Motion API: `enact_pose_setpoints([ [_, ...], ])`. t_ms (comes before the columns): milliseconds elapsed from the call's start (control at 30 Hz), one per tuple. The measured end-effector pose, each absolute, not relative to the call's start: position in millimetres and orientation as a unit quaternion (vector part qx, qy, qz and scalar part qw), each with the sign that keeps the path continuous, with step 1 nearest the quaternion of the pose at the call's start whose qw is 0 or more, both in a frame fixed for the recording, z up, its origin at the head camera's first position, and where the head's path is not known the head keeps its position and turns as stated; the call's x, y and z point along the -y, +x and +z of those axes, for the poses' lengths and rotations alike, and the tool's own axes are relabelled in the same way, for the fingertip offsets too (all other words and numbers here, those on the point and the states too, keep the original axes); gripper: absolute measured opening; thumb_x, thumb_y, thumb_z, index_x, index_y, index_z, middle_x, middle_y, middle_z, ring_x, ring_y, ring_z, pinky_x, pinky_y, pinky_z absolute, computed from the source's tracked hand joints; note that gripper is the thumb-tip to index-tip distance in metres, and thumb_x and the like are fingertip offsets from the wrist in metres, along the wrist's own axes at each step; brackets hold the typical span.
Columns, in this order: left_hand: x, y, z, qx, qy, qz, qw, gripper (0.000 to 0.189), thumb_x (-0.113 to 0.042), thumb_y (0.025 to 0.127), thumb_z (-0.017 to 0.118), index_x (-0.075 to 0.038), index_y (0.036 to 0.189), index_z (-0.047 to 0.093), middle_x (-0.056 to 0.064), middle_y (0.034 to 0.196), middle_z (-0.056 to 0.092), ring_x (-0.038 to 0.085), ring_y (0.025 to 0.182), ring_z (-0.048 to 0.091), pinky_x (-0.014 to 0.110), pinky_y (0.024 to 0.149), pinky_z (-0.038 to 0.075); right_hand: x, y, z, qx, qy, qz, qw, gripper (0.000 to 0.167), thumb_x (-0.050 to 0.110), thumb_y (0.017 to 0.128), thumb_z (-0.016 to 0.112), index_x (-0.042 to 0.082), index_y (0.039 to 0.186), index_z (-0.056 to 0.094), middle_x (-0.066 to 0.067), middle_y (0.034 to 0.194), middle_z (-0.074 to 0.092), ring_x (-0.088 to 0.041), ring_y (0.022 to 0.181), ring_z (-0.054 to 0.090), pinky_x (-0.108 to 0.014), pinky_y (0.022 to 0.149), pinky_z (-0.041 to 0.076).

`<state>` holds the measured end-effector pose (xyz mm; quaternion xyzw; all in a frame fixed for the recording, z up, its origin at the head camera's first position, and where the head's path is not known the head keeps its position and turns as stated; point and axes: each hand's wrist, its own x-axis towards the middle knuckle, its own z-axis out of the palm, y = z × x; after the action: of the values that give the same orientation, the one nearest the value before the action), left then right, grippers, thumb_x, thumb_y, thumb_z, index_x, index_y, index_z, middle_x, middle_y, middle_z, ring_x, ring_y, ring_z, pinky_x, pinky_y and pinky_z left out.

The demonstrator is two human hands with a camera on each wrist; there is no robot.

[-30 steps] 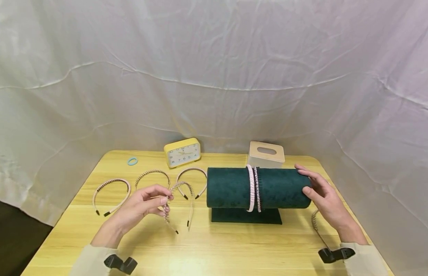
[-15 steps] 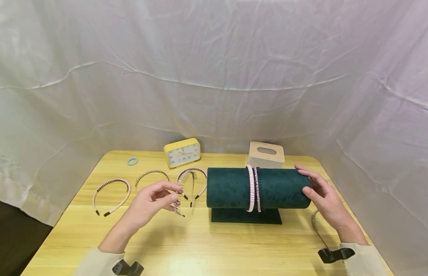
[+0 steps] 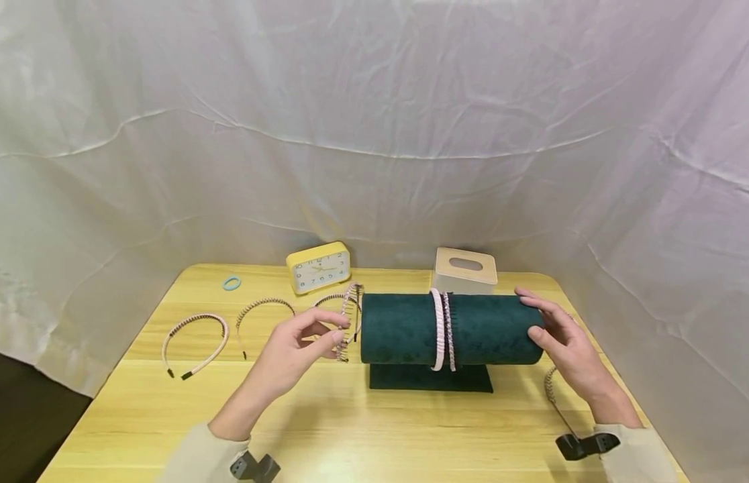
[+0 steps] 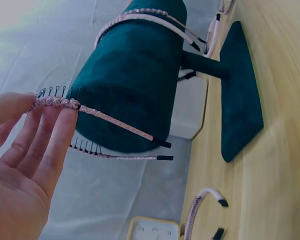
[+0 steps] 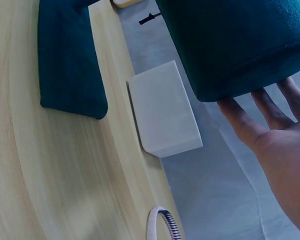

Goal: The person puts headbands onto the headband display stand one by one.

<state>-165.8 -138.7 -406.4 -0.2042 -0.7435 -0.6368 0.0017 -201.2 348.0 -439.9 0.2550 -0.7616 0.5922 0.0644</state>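
My left hand (image 3: 284,352) pinches a thin pink beaded headband (image 4: 117,123) with wire teeth between thumb and fingers. The left wrist view shows its two dark-tipped ends either side of the left end of a dark green velvet roll stand (image 3: 401,329). Around the roll's middle sit a padded pink headband (image 3: 439,329) and a thin braided headband (image 3: 450,332), side by side. At the roll's right end, my right hand (image 3: 570,349) rests its spread fingertips against the rim, as the right wrist view shows; the thumb is hidden there.
Left of the stand lie a pink headband (image 3: 196,315), a thin toothed headband (image 3: 262,302) and another partly hidden one. A blue ring (image 3: 231,283), a yellow clock (image 3: 318,267) and a tissue box (image 3: 466,268) stand behind. Another headband (image 3: 550,386) lies near my right wrist.
My left hand has moved right and slightly up, bringing the beaded headband from over the table to the roll's left end. The right hand and stand have stayed put.
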Motion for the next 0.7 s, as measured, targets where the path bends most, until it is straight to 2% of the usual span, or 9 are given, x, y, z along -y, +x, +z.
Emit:
enact_pose_setpoints([
  [200, 123, -168, -404, 0.748, -0.210, -0.629, 0.003, 0.023, -0.015, 0.106, 0.073, -0.008, 0.128, 0.075, 0.016, 0.126, 0.075, 0.020, 0.089, 0.079, 0.038, 0.082, 0.070, -348, -201, -439, 0.761, 0.259, 0.591, 0.069, 0.052, -0.008, 0.110, 0.049, -0.004, 0.162, 0.042, -0.010, 0.176, 0.036, -0.004, 0.156, 0.042, -0.013, 0.115, 0.043],
  [300, 117, -169, -404, 0.751, -0.210, -0.627, 0.003, 0.025, -0.016, 0.105, 0.074, -0.012, 0.130, 0.075, 0.013, 0.129, 0.075, 0.019, 0.092, 0.079, 0.037, 0.081, 0.070, -347, -202, -439, 0.764, 0.258, 0.587, 0.068, 0.052, -0.008, 0.111, 0.049, -0.004, 0.162, 0.042, -0.010, 0.177, 0.036, -0.004, 0.155, 0.043, -0.013, 0.115, 0.044],
  [567, 109, -170, -405, 0.753, -0.197, -0.627, 0.004, 0.049, -0.016, 0.104, 0.076, -0.021, 0.151, 0.064, 0.013, 0.124, 0.074, 0.019, 0.096, 0.077, 0.036, 0.076, 0.070, -347, -201, -440, 0.765, 0.257, 0.586, 0.068, 0.052, -0.008, 0.110, 0.049, -0.005, 0.162, 0.042, -0.011, 0.177, 0.035, -0.004, 0.157, 0.040, -0.013, 0.116, 0.042],
  [700, 107, -170, -405, 0.758, -0.193, -0.623, 0.002, 0.050, -0.017, 0.103, 0.077, -0.022, 0.152, 0.064, 0.011, 0.124, 0.074, 0.019, 0.095, 0.077, 0.036, 0.075, 0.070, -348, -201, -440, 0.765, 0.259, 0.585, 0.070, 0.052, -0.008, 0.110, 0.049, -0.004, 0.162, 0.042, -0.011, 0.177, 0.036, -0.005, 0.155, 0.043, -0.013, 0.114, 0.044],
])
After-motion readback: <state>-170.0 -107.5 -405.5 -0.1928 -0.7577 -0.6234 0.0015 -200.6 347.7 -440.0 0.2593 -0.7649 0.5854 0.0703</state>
